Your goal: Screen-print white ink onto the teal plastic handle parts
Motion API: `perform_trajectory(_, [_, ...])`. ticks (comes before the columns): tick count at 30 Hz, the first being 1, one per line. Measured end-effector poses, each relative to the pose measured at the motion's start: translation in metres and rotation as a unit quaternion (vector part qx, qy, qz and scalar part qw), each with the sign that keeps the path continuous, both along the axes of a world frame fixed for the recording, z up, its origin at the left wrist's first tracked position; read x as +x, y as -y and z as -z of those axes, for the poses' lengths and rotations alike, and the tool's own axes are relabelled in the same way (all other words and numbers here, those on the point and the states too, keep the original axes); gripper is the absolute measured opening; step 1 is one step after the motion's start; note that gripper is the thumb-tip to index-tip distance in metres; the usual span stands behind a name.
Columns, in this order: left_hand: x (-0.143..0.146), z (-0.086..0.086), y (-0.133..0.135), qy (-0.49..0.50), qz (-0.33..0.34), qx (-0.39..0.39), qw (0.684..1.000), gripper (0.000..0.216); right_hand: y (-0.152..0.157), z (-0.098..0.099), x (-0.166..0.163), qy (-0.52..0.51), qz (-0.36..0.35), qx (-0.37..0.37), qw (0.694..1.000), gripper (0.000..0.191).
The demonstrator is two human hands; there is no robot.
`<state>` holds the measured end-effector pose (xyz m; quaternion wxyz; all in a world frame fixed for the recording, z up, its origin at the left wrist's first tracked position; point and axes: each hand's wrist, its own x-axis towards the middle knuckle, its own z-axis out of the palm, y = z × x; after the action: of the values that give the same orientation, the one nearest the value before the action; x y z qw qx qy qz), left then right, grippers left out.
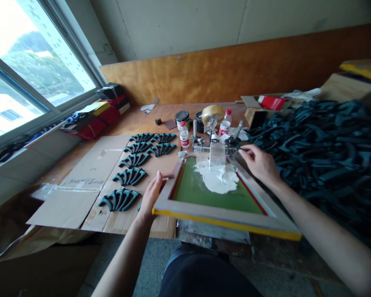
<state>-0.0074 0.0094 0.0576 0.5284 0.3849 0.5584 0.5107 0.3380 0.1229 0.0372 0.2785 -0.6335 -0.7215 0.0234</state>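
Note:
A framed printing screen [225,218] with green mesh and a yellow front edge is tilted up in front of me. A puddle of white ink [218,177] lies on the mesh, with a clear squeegee [217,156] standing at its far end. My left hand [153,194] grips the frame's left side, thumb on top. My right hand [259,163] rests on the frame's far right corner, fingers curled, beside the hinge clamp [231,142]; whether it holds anything is unclear.
Several fanned groups of dark curved plastic parts [131,176] lie on flattened cardboard [89,181] to the left. A big heap of the same parts [321,140] fills the right. Bottles [184,135], a tape roll [212,112] and an ink tin [182,117] stand behind the screen.

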Motion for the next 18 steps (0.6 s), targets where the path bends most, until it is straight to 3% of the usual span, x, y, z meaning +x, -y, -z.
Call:
perform_trajectory(2, [0.009, -0.026, -0.023, 0.025, -0.015, 0.088, 0.996, 0.053, 0.015, 0.023, 0.012, -0.008, 0.005, -0.047, 0.999, 0.044])
perform_trajectory(5, [0.023, -0.056, -0.056, 0.039, -0.011, 0.157, 0.987, 0.049, 0.048, 0.072, 0.001, 0.032, -0.086, -0.101, 0.991, 0.039])
perform_trajectory(8, [0.038, -0.059, -0.065, 0.051, -0.06, 0.172, 0.982, 0.05, 0.073, 0.107, -0.024, 0.088, -0.144, -0.102, 0.98, 0.029])
perform_trajectory(10, [0.051, -0.037, -0.049, 0.059, -0.084, 0.133, 0.986, 0.051, 0.081, 0.113, -0.039, 0.087, -0.127, -0.127, 0.98, 0.021])
perform_trajectory(11, [0.06, -0.02, -0.034, 0.062, -0.058, 0.075, 0.994, 0.054, 0.086, 0.111, -0.046, 0.069, -0.11, -0.141, 0.982, 0.018])
perform_trajectory(12, [0.068, 0.0, -0.016, 0.066, -0.017, 0.0, 0.998, 0.057, 0.092, 0.107, -0.054, 0.047, -0.094, -0.147, 0.984, 0.017])
perform_trajectory(13, [0.078, 0.022, 0.003, 0.072, 0.068, -0.104, 0.99, 0.062, 0.099, 0.102, -0.064, 0.026, -0.081, -0.14, 0.986, 0.016])
perform_trajectory(14, [0.086, 0.042, 0.023, 0.085, 0.133, -0.193, 0.968, 0.066, 0.109, 0.095, -0.076, 0.007, -0.081, -0.121, 0.989, 0.015])
perform_trajectory(16, [0.099, 0.075, 0.054, 0.136, 0.121, -0.25, 0.951, 0.066, 0.129, 0.083, -0.099, -0.01, -0.144, -0.075, 0.987, 0.011])
perform_trajectory(18, [0.1, 0.095, 0.071, 0.174, 0.05, -0.25, 0.951, 0.061, 0.141, 0.073, -0.109, -0.011, -0.261, -0.06, 0.963, 0.005])
